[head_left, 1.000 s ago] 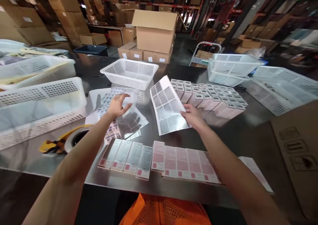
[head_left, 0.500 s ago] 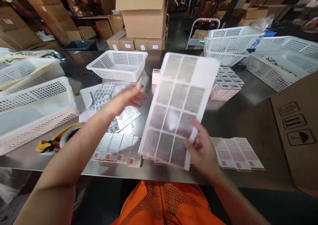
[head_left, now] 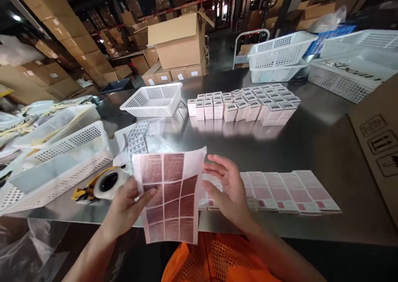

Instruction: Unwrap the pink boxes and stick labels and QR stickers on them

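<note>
A sheet of clear rectangular stickers [head_left: 172, 197] hangs over the table's front edge, one label gone from its upper right corner. My left hand [head_left: 129, 205] pinches its left side, thumb on the front. Just off the sheet's right edge, my right hand [head_left: 228, 190] has its fingers apart and nothing visible in them. Beneath and beyond that hand runs a row of flat pink-and-white boxes [head_left: 273, 190], laid side by side along the front edge; the sheet hides part of the row.
Small upright boxes [head_left: 242, 103] stand grouped at the back. White baskets [head_left: 155, 101] sit behind, left and right. A tape dispenser [head_left: 107, 182] lies left of my left hand, near printed label sheets [head_left: 138, 137]. A large carton [head_left: 376, 149] borders the right side.
The sticker sheet has passed from my right hand to my left and moved left and lower. My right hand has let go and opened. The view has shifted.
</note>
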The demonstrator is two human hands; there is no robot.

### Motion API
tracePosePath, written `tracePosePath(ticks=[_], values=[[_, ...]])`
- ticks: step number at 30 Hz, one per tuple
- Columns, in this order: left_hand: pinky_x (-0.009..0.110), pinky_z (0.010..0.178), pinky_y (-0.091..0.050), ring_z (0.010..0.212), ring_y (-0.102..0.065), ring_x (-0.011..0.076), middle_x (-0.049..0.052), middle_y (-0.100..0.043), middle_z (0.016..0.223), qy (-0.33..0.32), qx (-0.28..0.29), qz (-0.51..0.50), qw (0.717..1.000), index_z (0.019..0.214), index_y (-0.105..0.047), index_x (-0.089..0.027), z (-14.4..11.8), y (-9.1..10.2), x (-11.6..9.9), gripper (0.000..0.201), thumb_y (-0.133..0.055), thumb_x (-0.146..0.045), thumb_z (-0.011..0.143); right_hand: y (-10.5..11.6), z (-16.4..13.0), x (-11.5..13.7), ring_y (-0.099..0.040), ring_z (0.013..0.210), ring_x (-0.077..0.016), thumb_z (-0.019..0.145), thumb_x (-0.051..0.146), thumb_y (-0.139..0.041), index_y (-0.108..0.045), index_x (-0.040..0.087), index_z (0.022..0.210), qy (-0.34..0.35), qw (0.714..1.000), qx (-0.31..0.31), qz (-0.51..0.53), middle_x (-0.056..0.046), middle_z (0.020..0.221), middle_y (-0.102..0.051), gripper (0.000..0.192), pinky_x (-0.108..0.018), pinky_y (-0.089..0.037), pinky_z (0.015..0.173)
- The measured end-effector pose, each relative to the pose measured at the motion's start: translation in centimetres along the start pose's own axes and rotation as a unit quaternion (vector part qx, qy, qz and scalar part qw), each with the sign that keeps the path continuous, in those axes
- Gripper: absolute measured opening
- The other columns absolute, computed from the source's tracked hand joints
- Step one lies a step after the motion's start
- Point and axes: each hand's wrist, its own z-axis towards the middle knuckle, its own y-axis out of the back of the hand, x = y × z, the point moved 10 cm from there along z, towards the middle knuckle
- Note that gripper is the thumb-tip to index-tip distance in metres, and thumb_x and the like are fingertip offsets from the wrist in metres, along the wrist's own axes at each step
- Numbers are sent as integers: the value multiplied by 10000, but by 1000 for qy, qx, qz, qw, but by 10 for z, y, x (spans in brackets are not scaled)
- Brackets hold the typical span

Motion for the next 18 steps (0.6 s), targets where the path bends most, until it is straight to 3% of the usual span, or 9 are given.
tracePosePath(ticks=[4, 6, 9, 11, 13, 16, 18], values=[[327, 712, -621, 841, -736, 307, 74, -774, 907, 63, 12, 29, 998, 950, -772, -214, -26, 29, 21, 325, -855, -330, 658, -27, 8, 0, -633, 743, -115, 855, 300, -741, -658, 289, 1185, 3, 1000, 15, 6, -29, 1037, -689, 340, -239, -552, 666], [338, 687, -627, 794, -739, 314, 72, -777, 862, 91, 34, 20, 995, 882, -787, -218, -31, 38, 32, 321, -884, -332, 598, -44, 2, -4, -637, 708, -117, 864, 314, -732, -729, 263, 1068, -1, 999, 54, -2, -12, 904, -722, 210, -235, -536, 652], [315, 662, -621, 761, -738, 288, 71, -775, 836, 97, 6, -13, 995, 904, -789, -215, -31, 44, 38, 338, -878, -347, 607, -65, -12, -13, -679, 727, -137, 886, 297, -707, -762, 239, 968, -13, 993, 117, -12, -8, 814, -737, 114, -242, -543, 663], [268, 616, -594, 709, -720, 240, 70, -762, 793, 82, -19, -21, 996, 898, -782, -190, -28, 39, 38, 295, -852, -355, 664, -68, -19, -16, -692, 755, -143, 904, 257, -682, -746, 237, 993, -5, 991, 123, -53, -11, 850, -744, 111, -244, -549, 656], [230, 578, -551, 638, -672, 184, 54, -731, 722, 71, -25, -29, 997, 832, -763, -167, -25, 24, 38, 216, -817, -347, 725, -61, -21, -8, -688, 825, -165, 909, 204, -667, -725, 244, 1030, 53, 984, 76, -151, -26, 909, -736, 140, -285, -561, 711], [213, 553, -514, 595, -627, 146, 25, -689, 664, 69, -42, -102, 992, 767, -697, -171, -19, 5, 44, 191, -781, -342, 777, -56, -24, 17, -657, 897, -207, 878, 121, -688, -707, 253, 1076, 177, 934, -3, -309, -52, 926, -710, 238, -364, -551, 793], [235, 563, -533, 607, -646, 153, 31, -716, 715, 87, -28, -170, 981, 755, -660, -181, -18, -7, 49, 190, -782, -324, 781, -67, -27, 23, -659, 890, -203, 872, 55, -667, -680, 252, 1141, 217, 916, 18, -336, -48, 935, -720, 333, -367, -549, 793]])
